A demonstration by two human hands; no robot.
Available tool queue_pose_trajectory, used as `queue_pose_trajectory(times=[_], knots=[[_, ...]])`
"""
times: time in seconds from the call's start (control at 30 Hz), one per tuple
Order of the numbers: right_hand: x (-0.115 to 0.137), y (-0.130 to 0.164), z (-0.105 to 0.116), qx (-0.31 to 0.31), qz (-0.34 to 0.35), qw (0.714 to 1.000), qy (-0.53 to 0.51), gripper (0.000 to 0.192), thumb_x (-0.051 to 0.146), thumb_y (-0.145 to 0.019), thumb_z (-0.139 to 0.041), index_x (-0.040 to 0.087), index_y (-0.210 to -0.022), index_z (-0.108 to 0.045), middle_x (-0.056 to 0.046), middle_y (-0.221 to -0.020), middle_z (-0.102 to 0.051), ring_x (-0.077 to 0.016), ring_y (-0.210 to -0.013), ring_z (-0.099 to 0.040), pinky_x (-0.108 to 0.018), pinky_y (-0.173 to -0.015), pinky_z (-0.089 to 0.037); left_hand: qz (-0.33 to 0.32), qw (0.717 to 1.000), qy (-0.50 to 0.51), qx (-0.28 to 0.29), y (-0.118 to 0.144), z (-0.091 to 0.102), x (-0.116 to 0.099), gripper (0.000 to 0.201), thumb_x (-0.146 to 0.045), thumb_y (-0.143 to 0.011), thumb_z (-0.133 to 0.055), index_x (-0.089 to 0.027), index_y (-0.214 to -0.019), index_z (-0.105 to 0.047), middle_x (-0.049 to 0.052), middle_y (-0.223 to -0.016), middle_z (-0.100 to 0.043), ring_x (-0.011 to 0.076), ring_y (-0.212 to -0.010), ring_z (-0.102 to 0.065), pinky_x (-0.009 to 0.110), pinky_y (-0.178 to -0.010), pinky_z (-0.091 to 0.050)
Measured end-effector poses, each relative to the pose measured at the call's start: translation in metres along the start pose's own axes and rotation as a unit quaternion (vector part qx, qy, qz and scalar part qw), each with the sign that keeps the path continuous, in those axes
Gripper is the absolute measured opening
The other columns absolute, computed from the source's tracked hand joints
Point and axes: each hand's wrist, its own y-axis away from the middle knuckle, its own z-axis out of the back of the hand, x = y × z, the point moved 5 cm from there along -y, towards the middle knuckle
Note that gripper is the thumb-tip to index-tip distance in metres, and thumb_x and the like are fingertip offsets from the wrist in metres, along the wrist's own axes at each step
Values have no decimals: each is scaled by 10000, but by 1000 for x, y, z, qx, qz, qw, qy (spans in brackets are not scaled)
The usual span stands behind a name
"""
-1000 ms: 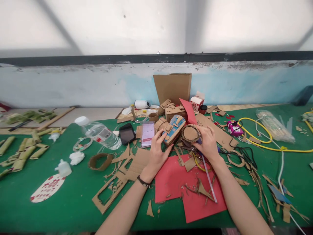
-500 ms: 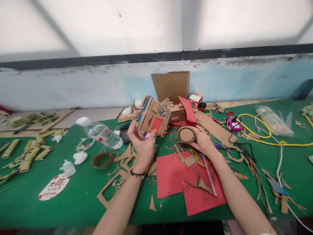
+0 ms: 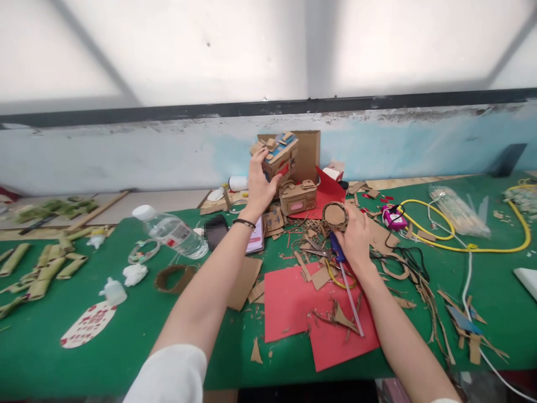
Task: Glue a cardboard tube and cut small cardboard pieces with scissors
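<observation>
My left hand (image 3: pixel 263 182) grips a small cardboard box model (image 3: pixel 281 157) with blue and red patches, raised in front of an upright cardboard sheet (image 3: pixel 309 157). Below and beside it stands a second cardboard box model (image 3: pixel 298 197) on the green table. A round cardboard piece (image 3: pixel 335 215) with a rough, raised rim is held by the fingers of my right hand (image 3: pixel 353 235). Right by that hand is a blue glue gun (image 3: pixel 338 247) with a long clear glue stick (image 3: pixel 352 299); whether the hand also touches it, I cannot tell.
Red paper sheets (image 3: pixel 289 305) and cardboard scraps lie in front of me, with scissors (image 3: pixel 316 250) among them. At left are a water bottle (image 3: pixel 172 230), a cardboard ring (image 3: pixel 175 278) and a phone (image 3: pixel 216 232). Yellow cable (image 3: pixel 495 248) loops at right.
My left hand has carried the box model up and away from me, turning it so its blue top shows. My right hand and the round piece have shifted slightly right and farther off.
</observation>
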Motion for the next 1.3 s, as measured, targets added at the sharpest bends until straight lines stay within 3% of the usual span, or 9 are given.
queue_pose_trajectory(times=[0.17,0.4,0.6,0.77,0.83,0.93,1.07,1.2,1.3], knots=[[2,1,-2,-3,12,1000,0,781,326,-1085,-619,165,-1768,-276,-227,-1618,-664,-340,-1427,-703,-641,-1389,-242,-28,993,6,114,-5,-41,9,757,-55,-890,-590,-90,-1634,-455,225,-1706,-519,336,-1647,-462,586,-1428,-322],[-4,2,-6,8,14,1000,-1,799,347,-1082,-641,157,-1763,-270,-235,-1594,-680,-344,-1444,-692,-642,-1382,-257,-3,997,15,82,-9,-61,27,853,6,-808,-541,-70,-1654,-468,212,-1694,-542,324,-1622,-483,566,-1430,-318],[4,2,-4,8,5,1000,5,731,331,-1090,-621,139,-1732,-327,-235,-1559,-703,-337,-1417,-704,-635,-1378,-263,54,995,68,44,2,-64,33,765,-95,-933,-599,-136,-1679,-436,197,-1704,-546,309,-1562,-560,550,-1386,-399],[6,0,-2,32,-4,999,-3,716,336,-1085,-627,133,-1717,-358,-236,-1544,-711,-340,-1428,-693,-630,-1382,-255,149,982,109,34,14,-70,61,763,-175,-975,-645,-153,-1690,-379,240,-1626,-591,297,-1461,-640,579,-1307,-487],[6,0,-2,38,-6,999,-3,713,336,-1084,-631,128,-1712,-362,-233,-1536,-716,-334,-1426,-693,-623,-1383,-257,181,977,109,19,20,-66,68,699,-204,-979,-665,-163,-1639,-439,236,-1578,-628,292,-1426,-663,570,-1272,-524],[5,0,-2,38,0,999,2,701,346,-1093,-624,116,-1704,-370,-246,-1547,-703,-337,-1443,-679,-616,-1380,-266,196,975,103,-23,32,-50,58,510,-258,-1003,-660,-174,-1497,-560,208,-1537,-665,272,-1396,-680,533,-1253,-545],[4,1,-3,40,4,999,5,724,354,-1088,-631,112,-1716,-365,-257,-1557,-692,-344,-1439,-680,-612,-1372,-278,215,967,110,-79,64,-18,23,285,-404,-1028,-674,-203,-1216,-600,186,-1396,-725,271,-1326,-711,462,-1111,-634],[5,1,-4,44,2,999,0,755,348,-1075,-648,132,-1735,-352,-240,-1582,-681,-343,-1472,-658,-608,-1370,-279,212,965,138,-65,100,11,-21,312,-524,-1058,-662,-252,-1086,-514,131,-1277,-761,250,-1200,-778,458,-1086,-646],[8,1,-4,42,10,999,-5,746,361,-1080,-650,148,-1734,-362,-230,-1583,-685,-345,-1476,-657,-612,-1370,-275,214,966,133,-64,120,32,-48,311,-556,-1107,-596,-255,-1074,-526,92,-1196,-771,229,-1097,-805,413,-975,-678]])
